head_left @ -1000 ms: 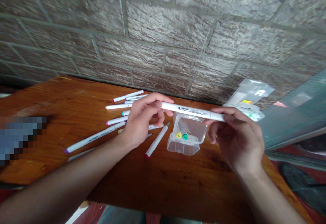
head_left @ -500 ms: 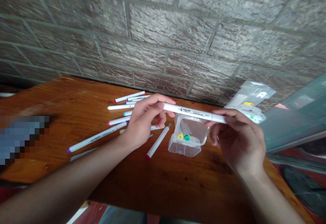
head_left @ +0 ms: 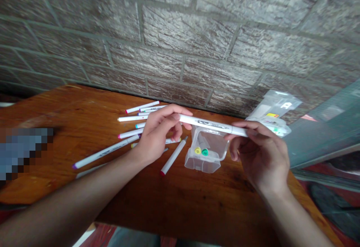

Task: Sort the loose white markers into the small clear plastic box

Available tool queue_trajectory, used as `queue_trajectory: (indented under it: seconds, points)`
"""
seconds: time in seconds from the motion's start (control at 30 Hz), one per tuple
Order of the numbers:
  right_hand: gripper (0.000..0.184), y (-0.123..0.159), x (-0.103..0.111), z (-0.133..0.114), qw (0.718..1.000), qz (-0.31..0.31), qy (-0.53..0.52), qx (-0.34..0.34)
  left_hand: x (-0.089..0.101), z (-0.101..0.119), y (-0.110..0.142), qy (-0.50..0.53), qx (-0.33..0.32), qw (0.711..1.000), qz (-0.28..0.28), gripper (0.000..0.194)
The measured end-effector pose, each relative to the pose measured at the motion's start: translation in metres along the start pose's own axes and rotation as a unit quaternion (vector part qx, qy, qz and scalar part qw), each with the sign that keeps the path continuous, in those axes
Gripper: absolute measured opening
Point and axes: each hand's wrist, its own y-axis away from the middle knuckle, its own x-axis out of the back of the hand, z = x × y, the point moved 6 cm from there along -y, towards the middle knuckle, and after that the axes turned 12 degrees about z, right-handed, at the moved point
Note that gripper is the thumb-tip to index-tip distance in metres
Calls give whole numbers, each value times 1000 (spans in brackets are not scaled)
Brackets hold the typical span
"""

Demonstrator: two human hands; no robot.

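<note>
A white marker [head_left: 212, 124] with black print on its barrel is held up level between my two hands. My left hand [head_left: 159, 132] pinches its left end between thumb and fingers. At the other end, my right hand [head_left: 263, 151] grips the marker, fingers curled. Below the marker, a clear plastic box [head_left: 202, 164] stands on the table with its lid raised; a yellow-ended marker [head_left: 198, 150] and a green-ended marker [head_left: 204, 152] are in it. A red-ended marker [head_left: 173, 157] lies between the box and my left hand. My fingers cover both ends of the held marker.
Several more white markers [head_left: 105, 152] with coloured ends lie on the wooden table [head_left: 180, 198], some partly behind my left hand. Clear plastic packaging [head_left: 277, 104] is at the back right. A brick wall [head_left: 180, 44] rises behind the table. A blurred-out patch [head_left: 22, 151] is at far left.
The held marker has turned slightly about its length, so its print shows differently. My hands keep their grips; the whole view has shifted a little.
</note>
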Motion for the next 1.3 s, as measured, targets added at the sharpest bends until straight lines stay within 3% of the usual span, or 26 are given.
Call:
queue_trajectory:
  seconds: [1.3]
  points:
    - [20,-1,1,1,1000,5,-18,6,1,1,1,23,-10,1000,-16,20]
